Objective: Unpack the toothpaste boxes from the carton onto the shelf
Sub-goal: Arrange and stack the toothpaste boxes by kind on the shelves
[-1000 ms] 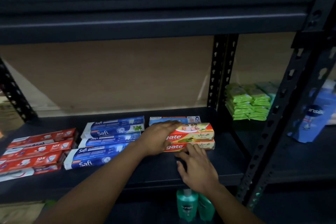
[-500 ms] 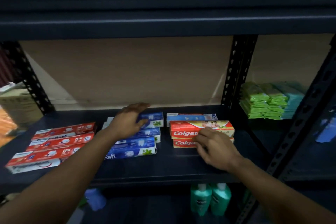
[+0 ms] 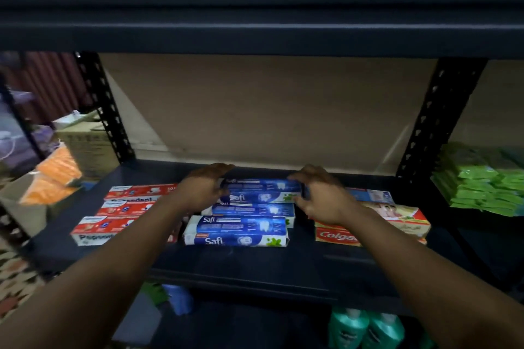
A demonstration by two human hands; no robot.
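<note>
Head | left hand (image 3: 202, 193), right hand (image 3: 320, 195) clasp glossy rectangular Safi box (image 3: 261, 187) ends

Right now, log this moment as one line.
left hand: grips blue box, left end | right hand: grips right end | box: rear of blue row, on shelf

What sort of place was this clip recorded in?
Probably a small shop or its stockroom: a dark metal rack holds Safi boxes and Colgate boxes laid in rows, with green packets stacked in the next bay.
</note>
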